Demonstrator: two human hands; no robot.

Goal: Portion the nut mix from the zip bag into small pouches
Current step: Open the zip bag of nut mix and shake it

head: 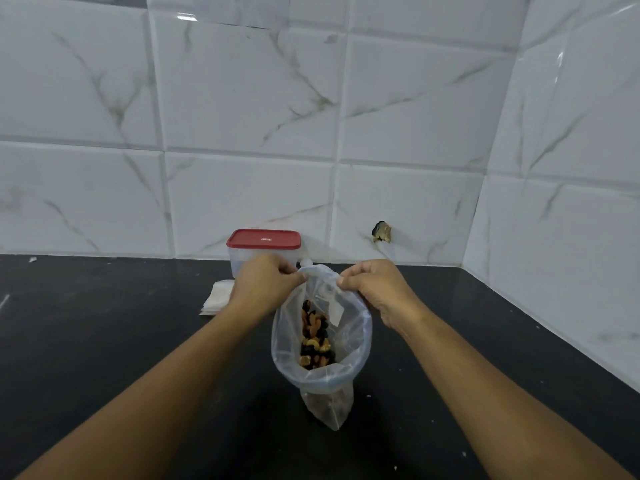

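Both hands — left hand [265, 284], right hand [375, 289] — pinched the zip bag [349, 327] rim | mouth spread wide, nut mix [316, 336] reachable | pouches [216, 297] waited near tabletop's back edge.

The bag [349, 337] stands on the counter [104, 323] at lower centre, nuts [317, 337] inside, with the left hand [266, 282] and right hand [377, 289] pinching its far rim. Behind it, mid-frame, sits a box [263, 239]. Pouches [218, 299] lie left of the bag.
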